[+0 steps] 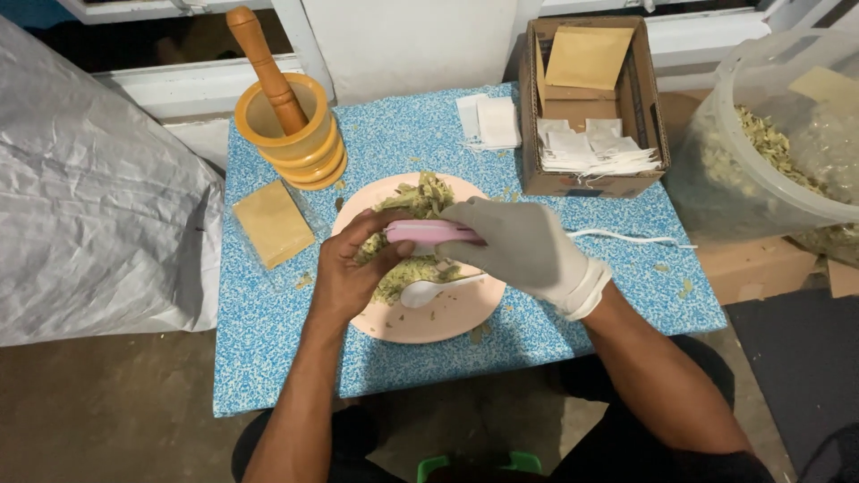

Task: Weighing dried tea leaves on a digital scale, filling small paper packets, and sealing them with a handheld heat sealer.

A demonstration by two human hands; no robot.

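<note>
Blue speckled table (286, 340) carried pink plate (447, 324) heaped with dried green herb (420, 199). Gloved right hand (523, 246) was clamped over pink handheld device (419, 234) above plate; bare left hand (351, 268) pinched device's left end, thumb on top. White plastic spoon (428, 290) lay on plate beneath hands. Yellow mortar with wooden pestle (284, 112) stood at far left; cardboard box of white sachets (591, 148) at far right.

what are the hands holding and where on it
Both hold one pink oblong plastic device: the bare left hand at its left end, the white-gloved right hand over its right end.
</note>
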